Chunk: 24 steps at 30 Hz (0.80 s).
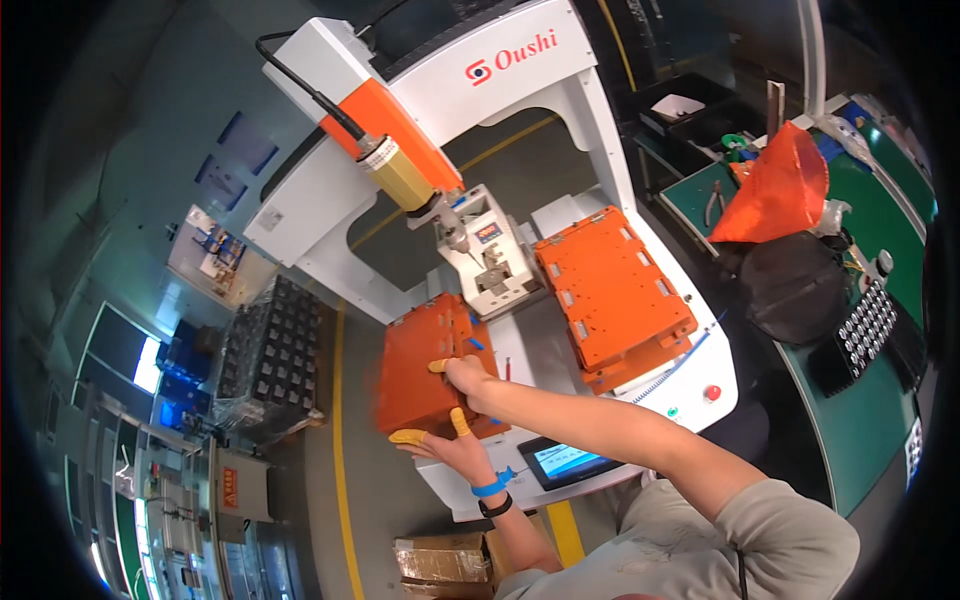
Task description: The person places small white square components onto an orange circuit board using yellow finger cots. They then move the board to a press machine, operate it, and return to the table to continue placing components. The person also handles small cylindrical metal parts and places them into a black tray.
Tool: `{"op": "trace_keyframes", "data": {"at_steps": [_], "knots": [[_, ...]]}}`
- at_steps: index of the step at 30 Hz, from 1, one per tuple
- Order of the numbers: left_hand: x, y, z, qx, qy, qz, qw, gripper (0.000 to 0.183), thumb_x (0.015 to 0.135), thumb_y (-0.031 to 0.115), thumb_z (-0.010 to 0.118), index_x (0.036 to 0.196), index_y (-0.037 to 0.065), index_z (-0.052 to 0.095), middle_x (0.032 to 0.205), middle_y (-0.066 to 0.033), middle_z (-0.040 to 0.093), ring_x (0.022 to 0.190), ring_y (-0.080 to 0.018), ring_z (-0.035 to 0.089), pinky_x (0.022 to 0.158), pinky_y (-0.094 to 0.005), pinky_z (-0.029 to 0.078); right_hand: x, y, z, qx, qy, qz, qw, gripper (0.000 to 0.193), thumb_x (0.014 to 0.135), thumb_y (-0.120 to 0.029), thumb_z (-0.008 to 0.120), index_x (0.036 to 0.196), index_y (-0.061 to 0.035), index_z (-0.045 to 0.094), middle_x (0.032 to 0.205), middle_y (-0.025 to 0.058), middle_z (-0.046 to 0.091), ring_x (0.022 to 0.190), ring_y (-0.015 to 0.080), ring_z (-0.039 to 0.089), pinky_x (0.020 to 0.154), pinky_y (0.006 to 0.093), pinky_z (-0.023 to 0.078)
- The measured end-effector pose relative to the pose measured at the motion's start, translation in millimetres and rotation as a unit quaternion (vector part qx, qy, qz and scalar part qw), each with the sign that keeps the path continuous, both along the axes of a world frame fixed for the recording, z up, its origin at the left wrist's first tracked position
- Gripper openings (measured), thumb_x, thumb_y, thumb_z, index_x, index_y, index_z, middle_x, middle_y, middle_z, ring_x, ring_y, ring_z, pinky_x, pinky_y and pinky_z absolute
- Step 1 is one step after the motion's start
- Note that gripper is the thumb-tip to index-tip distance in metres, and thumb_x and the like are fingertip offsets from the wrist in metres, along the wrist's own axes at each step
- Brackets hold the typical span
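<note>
a gantry machine (510, 65) and green workbench (850, 440) show a factory workshop.

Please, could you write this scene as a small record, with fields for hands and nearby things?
Left hand: at the near side of the left orange box; grip unclear
Right hand: at that box's right part
Finger covers: yellow, both hands
Right orange box: on the white machine
Red button: machine's front right

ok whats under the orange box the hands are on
To the right of the orange box, an orange ledge and the white machine bed show. Whatever lies directly beneath is covered by the box, with the left hand and right hand hiding more.
</note>
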State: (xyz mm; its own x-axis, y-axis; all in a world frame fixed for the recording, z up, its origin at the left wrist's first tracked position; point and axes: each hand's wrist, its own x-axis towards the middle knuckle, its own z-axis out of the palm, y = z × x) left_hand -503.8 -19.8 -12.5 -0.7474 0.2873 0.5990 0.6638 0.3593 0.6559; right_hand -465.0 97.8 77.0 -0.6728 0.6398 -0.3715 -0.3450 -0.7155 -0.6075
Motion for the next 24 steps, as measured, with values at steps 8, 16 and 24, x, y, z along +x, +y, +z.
{"op": "trace_keyframes", "data": {"at_steps": [8, 16, 24], "knots": [[0, 1, -4, -0.034, -0.019, 0.054, 0.998, 0.107, 0.09, 0.067, 0.058, 0.158, -0.001, 0.011, 0.165, -0.024, 0.008, 0.151, -0.0468, -0.003, 0.117, -0.0662, 0.0, 45, -8, -3, 0.233, -0.085, -0.059, 0.967, 0.055, 0.094, -0.015, 0.06, 0.139, 0.0079, 0.039, 0.124, 0.0213, 0.057, 0.109, 0.023, 0.062, 0.093, 0.0343, 0.05], [19, -18, -26, -0.051, -0.051, 0.048, 0.996, 0.082, 0.103, 0.061, 0.032, 0.16, 0.004, 0.013, 0.165, -0.0248, -0.003, 0.151, -0.0476, -0.004, 0.118, -0.0648, 0.001, 194, 13, 22, 0.493, -0.066, -0.118, 0.86, 0.053, 0.092, -0.009, 0.065, 0.14, -0.0008, 0.043, 0.119, 0.0162, 0.065, 0.097, 0.0269, 0.068, 0.089, 0.0368, 0.053], [12, -66, -207, -0.19, -0.149, 0.084, 0.967, 0.067, 0.107, 0.036, 0.038, 0.15, -0.013, 0.023, 0.158, -0.0376, 0.012, 0.149, -0.0486, 0.011, 0.123, -0.0512, 0.01, 305, 63, -10, 0.813, -0.483, 0.058, 0.321, 0.085, 0.076, -0.031, 0.079, 0.147, -0.0005, 0.042, 0.153, 0.0193, 0.041, 0.146, 0.0347, 0.032, 0.12, 0.0529, 0.022]]}}
